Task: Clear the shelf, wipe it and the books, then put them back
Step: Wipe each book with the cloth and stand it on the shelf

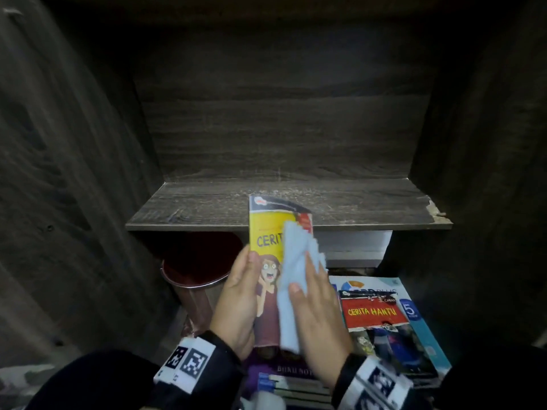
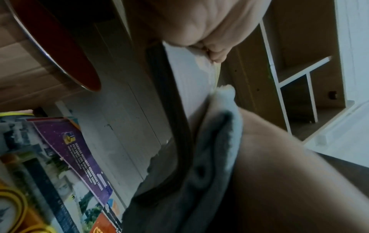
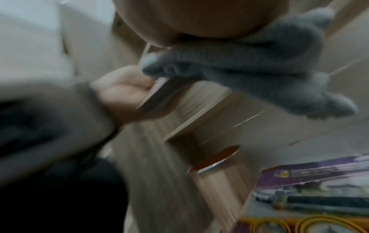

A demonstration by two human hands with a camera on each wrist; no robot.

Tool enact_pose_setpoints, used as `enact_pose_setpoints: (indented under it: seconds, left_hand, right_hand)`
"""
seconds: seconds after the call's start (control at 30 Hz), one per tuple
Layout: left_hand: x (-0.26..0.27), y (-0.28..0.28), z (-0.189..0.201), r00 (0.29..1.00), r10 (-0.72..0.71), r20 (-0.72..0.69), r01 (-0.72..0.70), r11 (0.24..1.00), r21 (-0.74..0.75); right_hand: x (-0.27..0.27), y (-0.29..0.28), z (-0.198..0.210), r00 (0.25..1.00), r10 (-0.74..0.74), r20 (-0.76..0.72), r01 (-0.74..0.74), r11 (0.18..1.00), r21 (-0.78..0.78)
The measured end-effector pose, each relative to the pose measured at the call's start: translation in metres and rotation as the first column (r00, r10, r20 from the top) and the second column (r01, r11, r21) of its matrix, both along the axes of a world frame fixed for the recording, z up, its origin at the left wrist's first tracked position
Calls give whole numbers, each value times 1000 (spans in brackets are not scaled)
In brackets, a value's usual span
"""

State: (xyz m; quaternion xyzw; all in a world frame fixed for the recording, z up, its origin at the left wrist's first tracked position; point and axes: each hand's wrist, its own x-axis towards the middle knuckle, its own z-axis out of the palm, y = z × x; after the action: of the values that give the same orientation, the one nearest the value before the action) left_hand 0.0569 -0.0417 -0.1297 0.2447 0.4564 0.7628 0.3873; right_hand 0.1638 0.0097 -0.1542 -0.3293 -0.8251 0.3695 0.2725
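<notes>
My left hand (image 1: 239, 300) grips a yellow book (image 1: 265, 232) by its left edge and holds it upright in front of the bare dark wood shelf (image 1: 207, 208). My right hand (image 1: 318, 309) lies flat on the cover and presses a light blue cloth (image 1: 296, 250) against it, fingers and thumb stretched over the cloth. In the left wrist view the book (image 2: 191, 75) appears edge-on, with the cloth (image 2: 221, 126) between it and my right hand (image 2: 289, 173). The right wrist view, blurred, shows the cloth (image 3: 249, 71) under my palm and my left hand (image 3: 123, 89) on the book.
Below the shelf, at the right, a red "Cerita Hantu" book (image 1: 376, 315) lies on a larger blue book (image 1: 423, 327). A purple book (image 1: 290, 369) and other books lie under my wrists. A copper cup with a red inside (image 1: 192, 273) stands at the lower left.
</notes>
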Motion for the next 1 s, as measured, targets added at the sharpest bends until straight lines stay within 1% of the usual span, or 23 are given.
enact_pose_setpoints:
  seconds: [0.07, 0.1, 0.17, 0.2, 0.23, 0.3, 0.37, 0.4, 0.43, 0.47, 0.5, 0.57, 0.6, 0.63, 0.67, 0.7, 0.73, 0.8, 0.83, 0.87, 0.9, 0.97, 1.0]
  left_hand:
    - [-1, 0, 1, 998, -50, 35, 50, 999, -16]
    - [0, 0, 0, 995, -91, 37, 92, 995, -40]
    - [6, 1, -2, 991, -132, 5, 132, 990, -48]
    - [9, 1, -2, 992, -125, -19, 124, 991, -42]
    - [12, 2, -3, 992, -121, -42, 119, 992, -37]
    - [14, 3, 0, 994, -100, -51, 99, 995, -16]
    - [11, 3, 4, 998, -60, -35, 60, 998, 10]
    - [7, 3, 4, 999, -26, -20, 26, 999, 22]
    - [4, 2, 4, 1000, 8, -1, -8, 999, 35]
    - [0, 1, 4, 999, 36, 13, -37, 999, 38]
    - [-2, 0, 5, 999, 44, 21, -45, 998, 33]
    - [-2, -4, 4, 1000, -6, 15, 6, 1000, 7]
    - [0, -6, 3, 999, -42, 3, 42, 999, -6]
    - [3, -8, 4, 999, -51, -13, 51, 999, -17]
    - [5, -9, 2, 999, -30, -26, 29, 999, -25]
    - [8, -11, 2, 999, -15, -40, 14, 1000, -23]
    - [10, -12, 1, 998, -5, -56, 5, 1000, -10]
    - [12, -14, 3, 996, 20, -82, -18, 1000, 20]
    - [11, -16, 6, 996, 34, -85, -31, 999, 44]
    - [9, -17, 6, 995, 58, -81, -52, 996, 69]
    - [7, -19, 8, 995, 78, -65, -72, 993, 90]
    - [3, -24, 7, 995, 87, -39, -83, 993, 89]
    - [2, -27, 6, 996, 75, -55, -71, 995, 68]
  right_hand:
    - [2, -10, -3, 988, 83, 133, -105, 980, 169]
    - [2, -6, -2, 982, 98, 161, -135, 961, 239]
    - [3, 14, 6, 988, 85, 126, -121, 940, 319]
    - [3, 25, 9, 995, 62, 76, -83, 948, 308]
    - [2, 36, 12, 999, 35, 17, -38, 966, 255]
    - [0, 47, 13, 993, -34, -117, 43, 996, 73]
    - [-5, 40, 10, 971, -81, -224, 57, 992, -111]
    - [-6, 32, 7, 969, -74, -238, 37, 987, -155]
    - [-7, 21, 3, 976, -47, -213, 14, 988, -153]
    - [-7, 10, -1, 988, -1, -152, -14, 995, -98]
    - [-6, 1, -3, 996, 56, -67, -56, 998, 3]
    - [-4, -5, -4, 988, 137, 72, -149, 966, 213]
    - [-5, -1, -1, 984, 155, 91, -174, 944, 279]
    - [-6, 5, 3, 984, 157, 79, -174, 933, 315]
    - [-8, 13, 8, 988, 147, 42, -153, 935, 319]
    - [-10, 21, 11, 992, 122, -17, -112, 951, 287]
    - [-13, 28, 14, 993, 84, -87, -64, 975, 214]
    - [-19, 32, 17, 978, 8, -210, -13, 1000, -21]
    - [-23, 30, 16, 966, -5, -259, -29, 991, -129]
    - [-25, 26, 14, 956, 8, -293, -71, 976, -205]
    - [-26, 19, 11, 944, 55, -324, -142, 958, -251]
    - [-26, 5, 6, 899, 189, -395, -312, 909, -276]
    - [-26, 1, 7, 872, 235, -430, -375, 884, -279]
